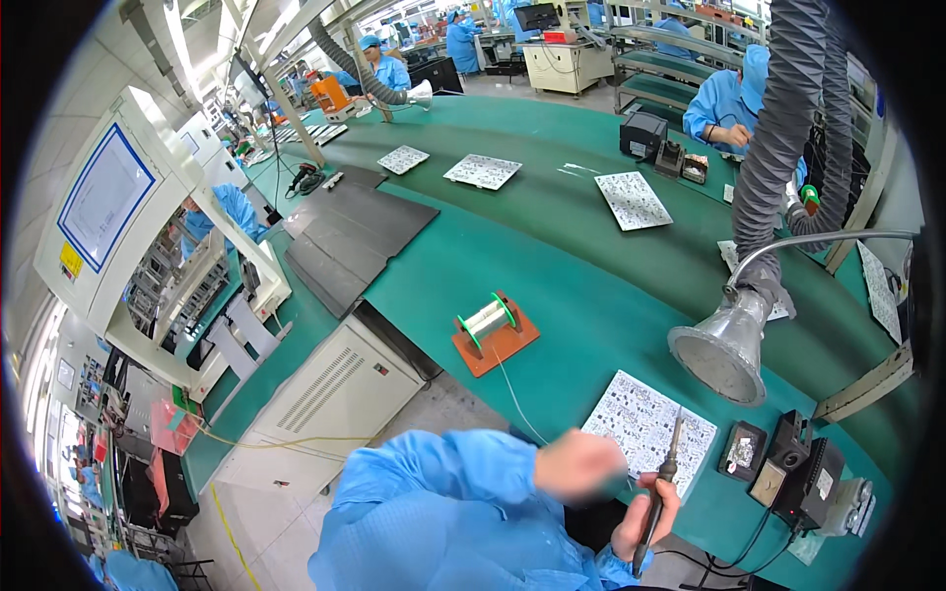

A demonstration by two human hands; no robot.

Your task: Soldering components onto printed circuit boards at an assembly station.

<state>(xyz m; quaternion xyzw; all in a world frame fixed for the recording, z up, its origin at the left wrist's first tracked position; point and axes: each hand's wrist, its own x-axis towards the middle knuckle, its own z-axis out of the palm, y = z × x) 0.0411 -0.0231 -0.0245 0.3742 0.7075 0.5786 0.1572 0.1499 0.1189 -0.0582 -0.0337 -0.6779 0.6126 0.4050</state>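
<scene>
My right hand (645,517) is wrapped around a soldering iron (662,480), its thin tip pointing up over a white circuit board (631,414) densely covered with small dark parts. At the board's lower left edge is my left hand (581,465), blurred but rounded and closed. Solder wire (514,392) runs into it from a spool (487,320) with green rims, which sits on a brown stand (507,351) on the green bench. Motion blur hides the separate left fingers.
A metal fume hood (724,350) on a grey hose hangs beyond the board. Right of it stand a small dark tray (741,449) and a black soldering station (808,483). Further boards (633,201) lie along the dark green strip. Across the bench, a person in blue (727,103) works.
</scene>
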